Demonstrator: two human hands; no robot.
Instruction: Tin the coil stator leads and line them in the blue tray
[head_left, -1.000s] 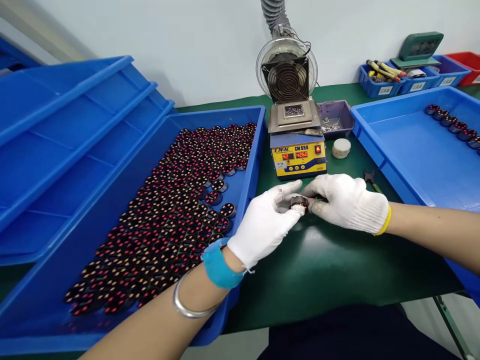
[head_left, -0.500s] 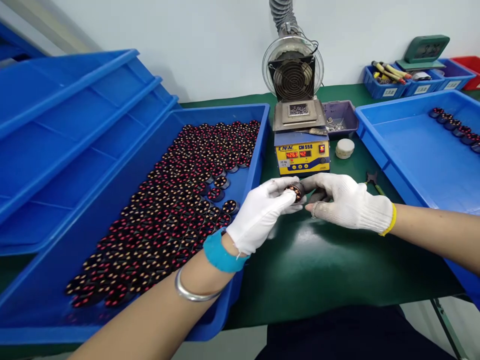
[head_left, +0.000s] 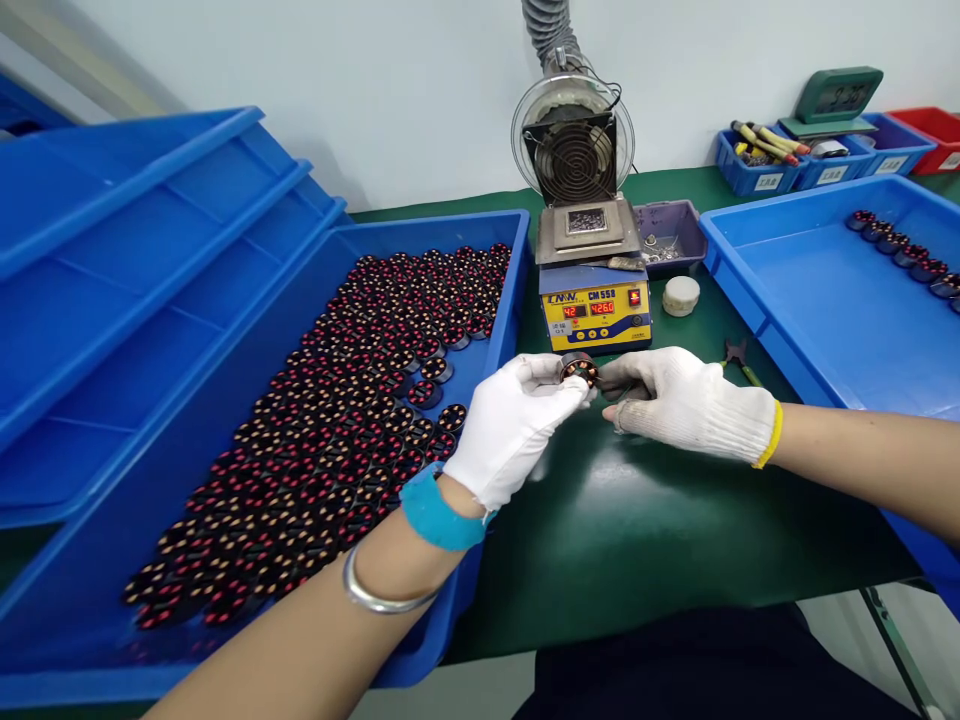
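Observation:
My left hand [head_left: 510, 425], in a white glove with a blue cuff, pinches a small round wound coil part [head_left: 579, 370] just in front of the yellow solder pot [head_left: 596, 285]. My right hand [head_left: 686, 400], in a knit glove with a yellow cuff, meets it from the right, fingertips at the part's edge; what those fingers pinch is too small to make out. Both hands hover low over the green mat [head_left: 660, 520].
A large blue tray [head_left: 495, 330] on the left holds several rows of the same dark coil parts. Another blue tray [head_left: 817, 280] on the right has a few parts at its far edge. A fan, a small purple bin [head_left: 671, 235], a white round tin [head_left: 681, 296] and pliers [head_left: 739, 358] stand near the solder pot.
Both hands have lifted the coil part off the mat and moved it a little left and away, toward the solder pot. The left hand has tilted the part up.

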